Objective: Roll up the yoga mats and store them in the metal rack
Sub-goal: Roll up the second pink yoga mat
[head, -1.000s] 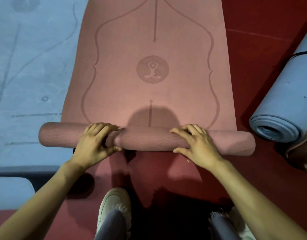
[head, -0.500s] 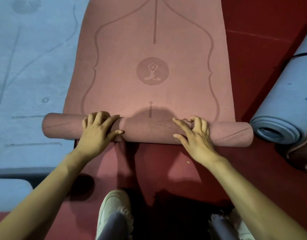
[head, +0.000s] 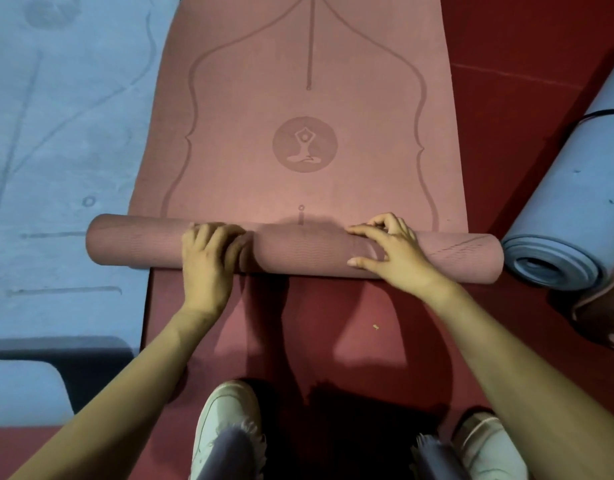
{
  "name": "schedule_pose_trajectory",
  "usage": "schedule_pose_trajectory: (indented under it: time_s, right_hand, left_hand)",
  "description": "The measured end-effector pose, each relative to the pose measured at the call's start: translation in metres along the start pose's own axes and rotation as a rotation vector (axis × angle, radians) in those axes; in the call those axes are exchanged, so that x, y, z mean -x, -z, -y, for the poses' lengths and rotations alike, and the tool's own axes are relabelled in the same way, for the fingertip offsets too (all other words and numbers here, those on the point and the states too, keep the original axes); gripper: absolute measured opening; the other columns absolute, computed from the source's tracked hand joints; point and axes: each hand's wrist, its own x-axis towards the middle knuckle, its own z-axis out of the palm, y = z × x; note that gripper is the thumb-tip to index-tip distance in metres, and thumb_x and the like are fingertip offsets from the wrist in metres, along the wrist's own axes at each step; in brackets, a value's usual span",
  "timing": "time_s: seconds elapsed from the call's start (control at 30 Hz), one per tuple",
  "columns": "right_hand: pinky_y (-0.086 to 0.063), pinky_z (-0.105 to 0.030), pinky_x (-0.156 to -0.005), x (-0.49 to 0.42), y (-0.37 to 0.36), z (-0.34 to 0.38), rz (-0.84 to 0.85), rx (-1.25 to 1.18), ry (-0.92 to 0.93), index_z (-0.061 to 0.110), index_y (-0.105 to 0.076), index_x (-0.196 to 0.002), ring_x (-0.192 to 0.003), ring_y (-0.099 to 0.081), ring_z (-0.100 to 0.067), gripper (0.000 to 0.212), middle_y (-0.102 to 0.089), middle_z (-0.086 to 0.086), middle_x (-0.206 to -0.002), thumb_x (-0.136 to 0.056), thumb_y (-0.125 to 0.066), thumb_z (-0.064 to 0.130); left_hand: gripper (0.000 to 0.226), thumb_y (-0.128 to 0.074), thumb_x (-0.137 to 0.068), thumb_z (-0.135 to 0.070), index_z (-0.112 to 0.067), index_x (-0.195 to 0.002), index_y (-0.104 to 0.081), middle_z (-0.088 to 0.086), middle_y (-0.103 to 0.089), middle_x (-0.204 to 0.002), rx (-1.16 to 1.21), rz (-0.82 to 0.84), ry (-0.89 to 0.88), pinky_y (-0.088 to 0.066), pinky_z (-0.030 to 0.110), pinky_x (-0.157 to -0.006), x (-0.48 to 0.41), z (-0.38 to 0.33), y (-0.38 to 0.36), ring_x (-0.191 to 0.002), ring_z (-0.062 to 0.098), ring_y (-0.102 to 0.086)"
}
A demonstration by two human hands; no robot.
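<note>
Curled over the roll of dusty-pink rubber yoga mat (head: 298, 252), my left hand (head: 208, 259) and right hand (head: 393, 254) have pushed it nearer the round printed emblem (head: 304, 144); much remains flat.

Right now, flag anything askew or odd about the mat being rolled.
The pink roll looks uneven: a dent shows beside the left hand, and its left end juts over the blue mat.

Single head-worn wide-angle view, tilted steeply down at the floor from close range. Wearer's shoes (head: 225, 420) sit at the bottom edge; the pink mat (head: 250, 109) runs forward to the top edge.
</note>
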Motion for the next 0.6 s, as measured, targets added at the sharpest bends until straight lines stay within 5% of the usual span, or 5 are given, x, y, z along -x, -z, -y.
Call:
schedule_pose_trajectory:
  time_s: [0.1,0.23,0.4,0.53,0.6]
  right_hand:
    - [-0.026,-0.029,-0.102,-0.010,0.004,-0.002,0.051,0.013,-0.001,0.031,-0.056,-0.129,-0.116,-0.041,-0.023,0.055,-0.045,-0.006,-0.118,-0.077,-0.073,0.040]
    - [-0.024,-0.031,-0.102,-0.019,0.006,-0.003,0.066,0.054,0.010,0.031,-0.053,-0.130,-0.118,-0.041,-0.022,0.055,-0.048,-0.002,-0.119,-0.079,-0.070,0.043]
    - [-0.030,-0.033,-0.094,-0.010,-0.008,-0.002,-0.164,0.014,0.044,0.029,-0.066,-0.108,-0.106,-0.039,-0.020,0.033,-0.051,-0.001,-0.106,-0.079,-0.066,0.044]
    - [-0.041,-0.039,-0.088,-0.010,-0.019,0.005,-0.340,0.039,0.019,0.025,-0.071,-0.106,-0.099,-0.041,-0.021,0.040,-0.058,-0.008,-0.101,-0.082,-0.048,0.047]
    - [-0.038,-0.038,-0.093,-0.015,-0.012,0.005,-0.281,0.051,0.016,0.025,-0.068,-0.113,-0.104,-0.046,-0.025,0.044,-0.056,-0.009,-0.107,-0.083,-0.048,0.049]
  left_hand:
    - [0.028,-0.047,-0.094,-0.025,-0.010,-0.103,-0.069,0.009,-0.063,-0.100,0.048,0.021,-0.004,-0.035,0.029,-0.085,-0.004,-0.011,-0.004,-0.089,0.030,-0.051]
    - [0.054,-0.066,-0.077,-0.050,-0.006,-0.107,-0.062,0.008,-0.060,-0.106,0.088,0.117,-0.112,-0.033,0.034,-0.096,-0.007,0.001,-0.001,-0.101,0.022,-0.049]
    - [0.071,-0.059,-0.073,-0.068,-0.007,-0.111,-0.059,0.012,-0.057,-0.111,0.080,0.208,-0.215,-0.031,0.029,-0.093,-0.016,0.016,-0.002,-0.104,0.026,-0.049]
    - [0.077,-0.050,-0.075,-0.076,-0.008,-0.109,-0.061,0.008,-0.061,-0.111,0.054,0.269,-0.224,-0.037,0.034,-0.089,-0.036,0.019,0.001,-0.102,0.027,-0.054]
    - [0.083,-0.042,-0.074,-0.081,-0.009,-0.110,-0.062,0.006,-0.063,-0.110,0.018,0.303,-0.199,-0.036,0.036,-0.089,-0.046,0.018,0.002,-0.102,0.028,-0.056]
